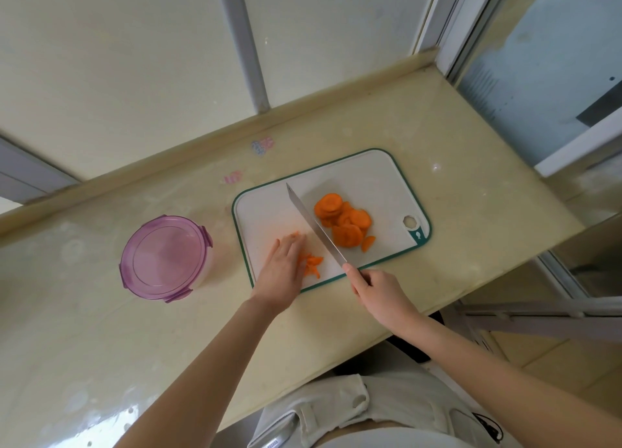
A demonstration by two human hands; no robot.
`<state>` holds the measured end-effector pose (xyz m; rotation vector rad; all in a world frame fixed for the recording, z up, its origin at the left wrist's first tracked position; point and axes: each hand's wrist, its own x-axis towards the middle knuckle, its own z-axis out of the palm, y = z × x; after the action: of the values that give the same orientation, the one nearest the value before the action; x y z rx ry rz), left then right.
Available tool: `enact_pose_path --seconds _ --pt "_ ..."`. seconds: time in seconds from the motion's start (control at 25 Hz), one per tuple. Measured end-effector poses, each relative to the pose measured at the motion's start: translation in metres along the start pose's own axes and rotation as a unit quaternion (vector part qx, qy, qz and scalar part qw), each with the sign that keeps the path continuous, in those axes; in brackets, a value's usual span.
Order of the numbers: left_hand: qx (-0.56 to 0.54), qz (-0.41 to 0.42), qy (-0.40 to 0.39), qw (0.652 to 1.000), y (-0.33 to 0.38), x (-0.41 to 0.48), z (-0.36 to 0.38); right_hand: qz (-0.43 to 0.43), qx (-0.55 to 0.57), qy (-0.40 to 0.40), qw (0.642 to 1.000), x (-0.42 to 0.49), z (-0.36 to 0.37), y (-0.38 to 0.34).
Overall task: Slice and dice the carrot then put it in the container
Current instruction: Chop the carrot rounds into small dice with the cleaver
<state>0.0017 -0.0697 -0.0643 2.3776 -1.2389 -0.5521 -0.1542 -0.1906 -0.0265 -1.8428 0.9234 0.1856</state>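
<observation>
Right hand [380, 292] gripping knife [313, 225], left hand [281, 272] on carrot pieces [313, 264], container [165, 257] lidded

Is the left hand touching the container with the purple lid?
Apart. The head view shows a strip of bare counter between the left hand, which is over the cutting board, and the container.

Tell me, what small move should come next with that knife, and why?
Probably bring the knife down through the small carrot pieces that the left hand steadies, cutting them finer. The right hand grips it with the blade just beside those pieces. The round slices lie whole on the cutting board, and the container is closed, so dicing looks unfinished.
</observation>
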Motion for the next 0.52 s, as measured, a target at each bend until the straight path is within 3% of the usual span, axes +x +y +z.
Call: enact_pose_path --seconds 0.08,0.16,0.24,0.32,0.36,0.52 --pt "-0.028 0.031 0.012 0.999 0.007 -0.012 0.003 0.001 0.005 0.002 1.0 0.0 0.001 0.0" --pt "-0.037 0.011 0.061 0.997 0.008 -0.016 0.006 -0.003 0.009 0.002 1.0 0.0 0.004 0.0" --pt "-0.006 -0.105 0.113 0.988 0.007 -0.014 0.003 -0.01 0.006 0.0 1.0 0.0 0.006 0.001" --pt "0.026 -0.241 0.101 0.965 0.005 -0.012 -0.002 -0.011 0.005 -0.002 1.0 -0.001 0.01 0.002" --pt "0.028 -0.27 0.09 0.958 0.004 -0.01 -0.003 -0.009 0.002 -0.001 1.0 -0.002 0.011 0.003" --pt "-0.04 -0.226 0.091 0.969 -0.004 0.0 -0.002 -0.012 -0.01 -0.002 1.0 -0.002 0.013 0.002"
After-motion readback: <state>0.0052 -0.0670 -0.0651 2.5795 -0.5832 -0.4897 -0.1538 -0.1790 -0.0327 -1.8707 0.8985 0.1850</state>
